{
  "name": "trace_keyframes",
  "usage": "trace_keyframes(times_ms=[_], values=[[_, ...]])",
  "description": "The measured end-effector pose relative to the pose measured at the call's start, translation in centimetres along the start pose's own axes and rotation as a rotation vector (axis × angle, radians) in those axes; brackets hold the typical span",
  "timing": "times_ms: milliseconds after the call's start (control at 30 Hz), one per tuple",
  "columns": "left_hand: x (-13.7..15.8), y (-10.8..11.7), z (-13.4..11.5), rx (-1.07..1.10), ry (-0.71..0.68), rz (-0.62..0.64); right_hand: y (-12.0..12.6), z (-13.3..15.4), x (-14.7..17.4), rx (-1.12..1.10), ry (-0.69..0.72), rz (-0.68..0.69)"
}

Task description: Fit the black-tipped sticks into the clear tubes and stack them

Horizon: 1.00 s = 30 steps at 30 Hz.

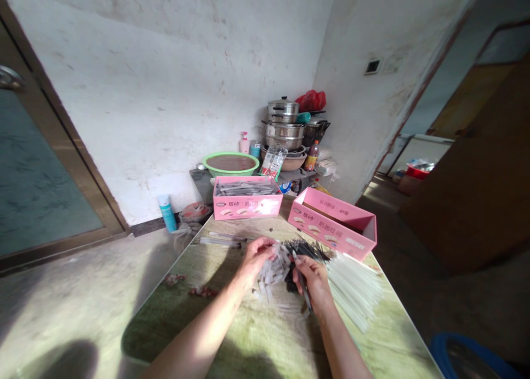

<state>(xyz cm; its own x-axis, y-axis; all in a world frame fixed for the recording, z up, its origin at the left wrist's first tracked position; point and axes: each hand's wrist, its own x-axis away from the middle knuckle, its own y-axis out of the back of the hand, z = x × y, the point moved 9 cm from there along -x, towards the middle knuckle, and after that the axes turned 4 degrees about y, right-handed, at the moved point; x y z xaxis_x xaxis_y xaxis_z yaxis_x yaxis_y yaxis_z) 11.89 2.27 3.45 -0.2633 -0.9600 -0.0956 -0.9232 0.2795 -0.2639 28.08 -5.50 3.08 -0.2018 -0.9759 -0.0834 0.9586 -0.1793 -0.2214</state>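
My left hand (257, 256) is closed in a pinch at the edge of a pile of small translucent plastic pieces (271, 273); whatever sits between its fingertips is too small to name. Close by, my right hand (317, 279) grips a dark pen-like stick (305, 291), its pale tip pointing up and away from me. Behind that hand lies a bundle of thin black sticks (304, 248). A fan of long whitish tubes (356, 290) spreads to the right. Some black pieces (293, 282) lie partly hidden between both hands.
At the table's far edge stand a pink box (248, 206) filled with greyish sticks and a second pink box (331, 227). A few clear tubes (221, 240) lie at left, near reddish scraps (202, 292). Beyond are a green-rimmed basin (231, 172) and stacked pots (284, 130).
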Motion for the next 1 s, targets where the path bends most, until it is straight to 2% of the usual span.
trace_keyframes(times_ms=[100,233,467,800,1000], values=[[-0.1,0.7,1.1,0.183,0.091,-0.028,-1.1,-0.7,0.2,0.108,0.012,0.114],[0.1,0.5,1.5,0.241,0.135,-0.024,-2.1,-1.1,0.5,0.239,0.055,0.221],[0.6,-0.8,1.1,0.148,0.128,0.046,-2.3,-0.8,0.5,0.255,0.063,0.216],[0.6,-1.2,1.4,0.088,0.147,0.087,-2.1,-0.9,0.5,0.284,0.036,0.216],[0.2,-1.1,1.5,0.011,0.093,0.079,-2.2,-1.7,0.6,0.302,-0.007,0.254]])
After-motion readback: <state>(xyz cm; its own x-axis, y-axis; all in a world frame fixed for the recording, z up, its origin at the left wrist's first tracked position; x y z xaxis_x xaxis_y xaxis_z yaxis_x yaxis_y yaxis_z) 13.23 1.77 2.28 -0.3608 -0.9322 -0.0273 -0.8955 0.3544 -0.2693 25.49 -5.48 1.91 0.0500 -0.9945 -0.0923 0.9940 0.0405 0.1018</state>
